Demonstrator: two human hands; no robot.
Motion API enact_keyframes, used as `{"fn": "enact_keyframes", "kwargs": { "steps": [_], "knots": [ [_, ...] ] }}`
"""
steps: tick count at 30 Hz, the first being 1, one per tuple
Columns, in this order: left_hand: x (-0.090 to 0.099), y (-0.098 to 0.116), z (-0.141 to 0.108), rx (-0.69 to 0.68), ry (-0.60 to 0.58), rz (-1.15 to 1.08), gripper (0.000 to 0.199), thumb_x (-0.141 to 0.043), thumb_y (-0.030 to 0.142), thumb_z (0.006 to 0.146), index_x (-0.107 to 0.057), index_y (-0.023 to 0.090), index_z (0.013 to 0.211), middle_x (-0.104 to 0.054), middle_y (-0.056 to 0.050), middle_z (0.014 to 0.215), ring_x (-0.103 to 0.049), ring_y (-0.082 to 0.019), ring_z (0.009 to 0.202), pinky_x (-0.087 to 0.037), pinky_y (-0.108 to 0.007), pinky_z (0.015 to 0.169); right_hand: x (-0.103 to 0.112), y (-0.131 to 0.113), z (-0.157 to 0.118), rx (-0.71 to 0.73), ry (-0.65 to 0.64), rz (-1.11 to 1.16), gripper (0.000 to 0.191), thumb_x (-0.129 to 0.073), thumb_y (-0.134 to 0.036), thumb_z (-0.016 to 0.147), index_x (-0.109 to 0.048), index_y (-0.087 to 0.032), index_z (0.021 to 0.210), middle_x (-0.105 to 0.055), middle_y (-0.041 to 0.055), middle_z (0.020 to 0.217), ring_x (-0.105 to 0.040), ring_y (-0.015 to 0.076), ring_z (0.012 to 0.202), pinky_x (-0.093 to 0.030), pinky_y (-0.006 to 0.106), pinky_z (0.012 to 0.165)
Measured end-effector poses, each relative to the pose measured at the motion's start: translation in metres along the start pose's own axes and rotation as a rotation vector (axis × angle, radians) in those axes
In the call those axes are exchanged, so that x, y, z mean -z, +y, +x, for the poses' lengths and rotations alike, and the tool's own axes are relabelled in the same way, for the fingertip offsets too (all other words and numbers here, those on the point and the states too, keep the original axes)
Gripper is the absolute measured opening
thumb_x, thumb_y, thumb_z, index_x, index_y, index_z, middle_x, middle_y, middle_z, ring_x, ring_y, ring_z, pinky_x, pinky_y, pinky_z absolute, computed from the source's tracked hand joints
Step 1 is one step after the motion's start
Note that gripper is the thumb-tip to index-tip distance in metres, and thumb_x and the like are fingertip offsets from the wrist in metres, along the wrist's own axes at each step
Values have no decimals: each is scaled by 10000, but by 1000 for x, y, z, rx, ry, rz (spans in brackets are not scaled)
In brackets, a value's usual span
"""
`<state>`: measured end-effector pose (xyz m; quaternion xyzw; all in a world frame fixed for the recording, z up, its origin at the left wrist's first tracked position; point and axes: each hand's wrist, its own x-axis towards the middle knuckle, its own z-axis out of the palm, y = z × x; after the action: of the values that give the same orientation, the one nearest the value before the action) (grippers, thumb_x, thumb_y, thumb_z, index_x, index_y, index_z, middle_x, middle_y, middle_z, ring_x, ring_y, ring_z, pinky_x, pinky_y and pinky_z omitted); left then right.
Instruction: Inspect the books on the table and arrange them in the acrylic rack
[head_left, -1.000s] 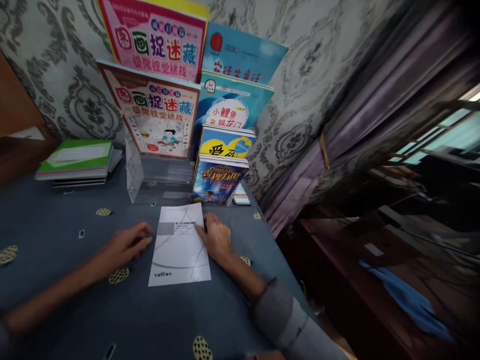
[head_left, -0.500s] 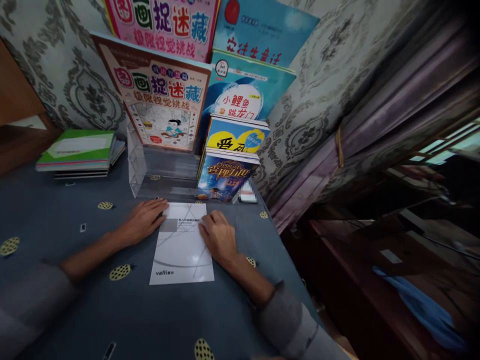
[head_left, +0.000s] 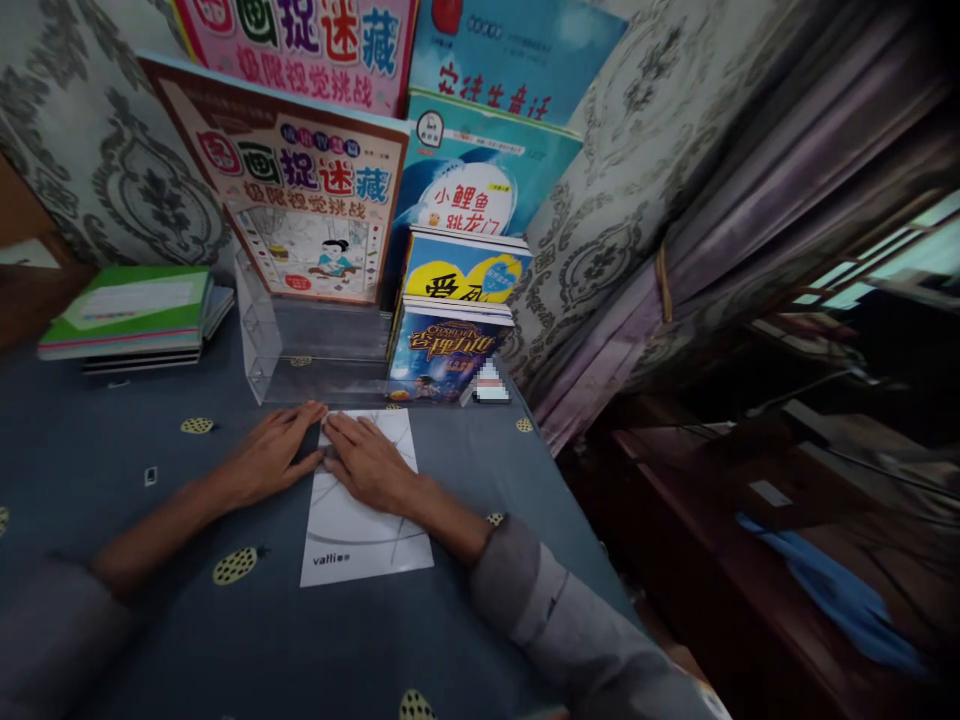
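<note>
A white booklet (head_left: 367,550) with "vatti" printed near its lower edge lies flat on the dark blue cloth. My right hand (head_left: 367,462) rests palm down over the booklet's upper left part, fingers stretched out, and hides much of its printing. Beside the booklet's left edge, my left hand (head_left: 277,455) lies on the cloth with its fingers extended and their tips at that edge. The fingertips of both hands nearly meet there. Just behind stands a clear tiered rack (head_left: 259,345) holding upright books, among them a brown picture book (head_left: 315,200).
A green-topped stack of books (head_left: 127,305) lies at the left. The right tiers hold a dark blue book (head_left: 446,350) and a teal book (head_left: 540,170). A purple curtain (head_left: 600,360) hangs at the table's right side, near a blue cloth (head_left: 832,590).
My right hand has moved left, from the booklet's right edge across to its upper left part. My left hand stays at the left edge. The view has shifted slightly.
</note>
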<state>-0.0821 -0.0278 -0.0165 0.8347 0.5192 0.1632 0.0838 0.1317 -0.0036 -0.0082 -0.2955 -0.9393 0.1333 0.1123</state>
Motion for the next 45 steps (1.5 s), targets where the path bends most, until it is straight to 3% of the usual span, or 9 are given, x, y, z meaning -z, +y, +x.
{"fn": "enact_keyframes", "kwargs": {
  "steps": [13,21,27,32,39,45],
  "knots": [
    [1,2,0,18,-64,97,639,-361,542,1002,-430,137,1491,-526,-177,1537,-397,-327,1488,-369,-510,1175,19,64,-57,-249,112,35,454,-483,-235,1030,-533,-120,1467,-507,179,1543,-430,254,1477,-312,515,1234],
    [-8,16,4,-44,-53,209,574,-248,395,1028,-522,101,1438,-516,-190,1541,-379,-323,1499,-242,-571,1234,19,67,-58,-235,110,89,453,-489,-234,1021,-541,-167,1466,-511,145,1550,-414,251,1484,-297,539,1227],
    [-24,39,21,-130,-144,115,621,-223,446,1055,-421,93,1527,-395,-168,1627,-320,-284,1531,-236,-505,1249,17,69,-57,-254,87,97,455,-465,-188,1022,-531,-162,1471,-498,131,1564,-391,239,1497,-278,515,1236],
    [-33,62,28,-286,-207,43,562,-235,429,1075,-374,199,1569,-371,-97,1649,-288,-233,1546,-150,-497,1271,15,76,-56,-244,85,102,455,-411,-167,1036,-527,-173,1475,-485,103,1578,-391,216,1497,-283,486,1238],
    [-34,97,17,-476,-278,-83,498,-283,367,1081,-447,233,1531,-481,-70,1587,-316,-232,1535,-98,-523,1277,16,76,-56,-229,82,101,433,-436,-233,1052,-534,-176,1469,-469,106,1588,-385,228,1501,-274,488,1242],
    [-29,121,-3,-584,-396,-239,439,-347,321,1083,-489,338,1497,-505,-7,1568,-371,-230,1509,-84,-551,1280,17,71,-59,-225,75,66,464,-465,-296,1054,-499,-164,1497,-434,125,1608,-350,245,1520,-242,518,1251]
  ]
}}
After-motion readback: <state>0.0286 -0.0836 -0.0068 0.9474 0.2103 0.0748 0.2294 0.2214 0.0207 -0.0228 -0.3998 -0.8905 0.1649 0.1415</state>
